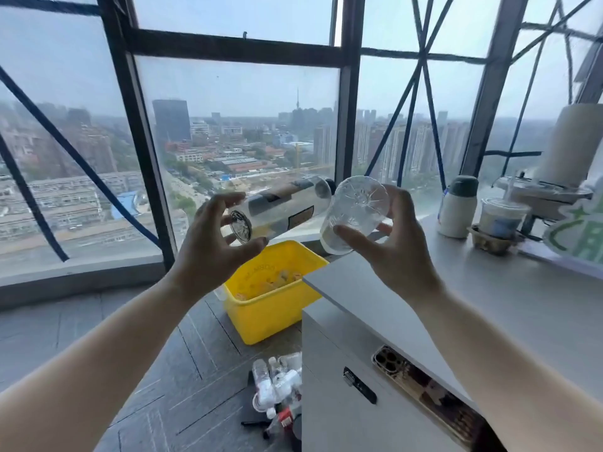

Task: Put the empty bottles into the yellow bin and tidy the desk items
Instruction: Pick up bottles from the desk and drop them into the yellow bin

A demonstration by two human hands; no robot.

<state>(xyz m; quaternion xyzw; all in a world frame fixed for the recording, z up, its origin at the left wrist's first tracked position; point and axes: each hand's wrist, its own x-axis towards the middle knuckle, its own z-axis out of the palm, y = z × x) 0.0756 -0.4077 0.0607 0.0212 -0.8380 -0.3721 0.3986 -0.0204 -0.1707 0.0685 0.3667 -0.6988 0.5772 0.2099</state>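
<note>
Clear plastic in both hands, held up in front of the window (235, 125). The left hand (208, 246) grips a labelled bottle (284, 207) by its base end, fingers arched wide over the top and thumb pressed underneath. That bottle lies almost level, base toward the camera and dark cap pointing right. The right hand (398, 249) holds a plain bottle (355, 207), thumb across the near side and fingers curled behind it, the moulded base turned to the camera. Neither grip is tight; the fingers are spread well apart, yet each pair of digits is wrapped round its bottle. The cap end of the labelled bottle sits just beside the plain one; whether they touch cannot be told.

Below both bottles stands the yellow bin (270, 311) on the floor, close against the corner of the desk (489, 305), with a few small pale things at its bottom. Nearer the person, a pile of empty bottles (277, 383) lies on the floor beside the desk's side panel. A phone (427, 396) in a patterned case lies face down at the desk's near edge. Farther back on the desk stand a white flask (458, 207) with a grey-green lid and a lidded drink cup (499, 220) in a cardboard holder.
</note>
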